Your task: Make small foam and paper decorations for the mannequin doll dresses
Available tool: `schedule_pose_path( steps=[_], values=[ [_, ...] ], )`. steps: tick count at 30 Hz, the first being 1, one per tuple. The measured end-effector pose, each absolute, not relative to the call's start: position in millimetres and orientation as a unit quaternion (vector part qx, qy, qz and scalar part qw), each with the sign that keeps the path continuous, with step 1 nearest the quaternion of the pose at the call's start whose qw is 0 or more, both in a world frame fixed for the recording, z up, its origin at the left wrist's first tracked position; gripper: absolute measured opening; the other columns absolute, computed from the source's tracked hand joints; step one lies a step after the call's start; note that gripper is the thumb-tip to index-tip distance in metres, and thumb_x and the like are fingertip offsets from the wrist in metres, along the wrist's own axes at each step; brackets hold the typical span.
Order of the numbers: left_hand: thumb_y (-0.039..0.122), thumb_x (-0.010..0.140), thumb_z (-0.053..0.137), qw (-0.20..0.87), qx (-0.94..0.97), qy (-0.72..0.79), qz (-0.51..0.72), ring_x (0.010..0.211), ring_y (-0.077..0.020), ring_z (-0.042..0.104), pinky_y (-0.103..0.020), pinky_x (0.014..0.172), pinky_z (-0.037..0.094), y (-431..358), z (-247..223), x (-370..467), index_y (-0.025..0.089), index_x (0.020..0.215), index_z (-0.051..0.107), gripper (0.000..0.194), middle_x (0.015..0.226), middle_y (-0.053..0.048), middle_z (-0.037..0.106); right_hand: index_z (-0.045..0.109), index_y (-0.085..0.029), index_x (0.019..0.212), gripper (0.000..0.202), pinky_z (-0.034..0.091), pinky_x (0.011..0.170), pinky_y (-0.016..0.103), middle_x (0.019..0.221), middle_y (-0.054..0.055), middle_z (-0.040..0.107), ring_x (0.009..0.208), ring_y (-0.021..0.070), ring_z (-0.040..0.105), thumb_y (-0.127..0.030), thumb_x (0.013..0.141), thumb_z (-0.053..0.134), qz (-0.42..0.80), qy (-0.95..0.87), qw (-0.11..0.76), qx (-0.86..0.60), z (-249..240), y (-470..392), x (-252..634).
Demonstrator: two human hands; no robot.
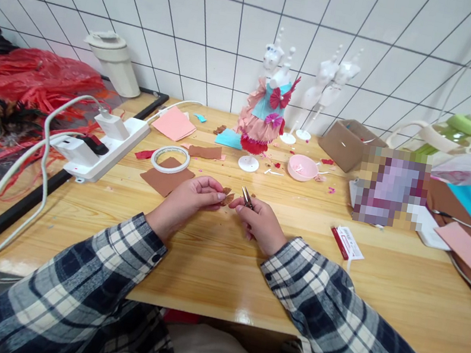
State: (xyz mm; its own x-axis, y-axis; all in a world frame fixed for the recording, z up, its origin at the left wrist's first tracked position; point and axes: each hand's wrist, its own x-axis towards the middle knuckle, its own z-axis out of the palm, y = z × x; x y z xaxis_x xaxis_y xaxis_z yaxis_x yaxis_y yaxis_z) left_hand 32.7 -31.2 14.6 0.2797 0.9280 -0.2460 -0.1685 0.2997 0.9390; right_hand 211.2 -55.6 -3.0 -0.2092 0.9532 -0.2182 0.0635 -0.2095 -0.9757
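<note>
Between thumb and fingers, my left hand (195,199) pinches a small pleated piece of brown paper (228,197) above the table. My right hand (262,223) is closed around a small pair of scissors (247,197), whose blades point up and away from me. Its thumb and finger tips come close to the brown paper; I cannot tell whether they touch it. Beyond my hands, a small mannequin (269,107) wears a pink and blue paper dress with red and purple bows. Brown paper sheets (165,180) lie left of my left hand, under a roll of white tape (170,159).
A power strip (116,150) with plugs and cables lies at the left. Pink paper squares (175,123), a pink bowl (302,168), a cardboard box (349,144) and bare white mannequins (325,86) stand toward the back. A red and white tag (347,243) lies at the right.
</note>
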Motion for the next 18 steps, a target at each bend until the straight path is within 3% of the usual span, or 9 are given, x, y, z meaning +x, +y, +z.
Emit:
schedule_pose_path(
  steps=[3,7,13,18],
  values=[
    [0.024,0.062,0.081,0.681,0.44,0.432,0.396,0.072,-0.0102,0.061,-0.025,0.073,0.046,-30.9,12.9,32.3,0.015,0.079,0.062,0.027,0.077,0.001,0.065,0.061,-0.018,0.093,0.031,0.031,0.032,0.019,0.052,-0.009,0.035,0.038,0.0062,0.031,-0.043,0.075,0.061,0.572,-0.509,0.391,-0.511,-5.9,-54.9,211.2],
    [0.028,0.064,0.08,0.682,0.452,0.43,0.382,0.075,-0.0126,0.062,-0.027,0.075,0.046,-31.8,13.0,32.6,0.015,0.081,0.065,0.026,0.08,-0.002,0.066,0.059,-0.018,0.083,0.026,0.029,0.035,0.019,0.055,-0.008,0.038,0.041,0.0055,0.033,-0.041,0.074,0.065,0.529,-0.548,0.385,-0.521,-12.5,-52.7,211.5],
    [0.031,0.064,0.08,0.682,0.472,0.427,0.36,0.085,-0.0165,0.064,-0.032,0.082,0.046,-32.5,13.3,32.6,0.017,0.103,0.064,0.045,0.094,-0.006,0.069,0.057,-0.018,0.081,0.023,0.028,0.038,0.019,0.056,-0.008,0.039,0.044,0.006,0.034,-0.04,0.075,0.062,0.523,-0.55,0.388,-0.523,-14.5,-51.9,211.3],
    [0.028,0.062,0.081,0.691,0.467,0.434,0.342,0.078,-0.0152,0.064,-0.03,0.077,0.048,-31.9,11.3,31.3,0.016,0.1,0.064,0.043,0.083,-0.003,0.069,0.057,-0.018,0.083,0.022,0.029,0.038,0.019,0.057,-0.008,0.04,0.043,0.0061,0.034,-0.039,0.076,0.061,0.532,-0.549,0.38,-0.521,-13.1,-52.2,211.0]
  ],
)
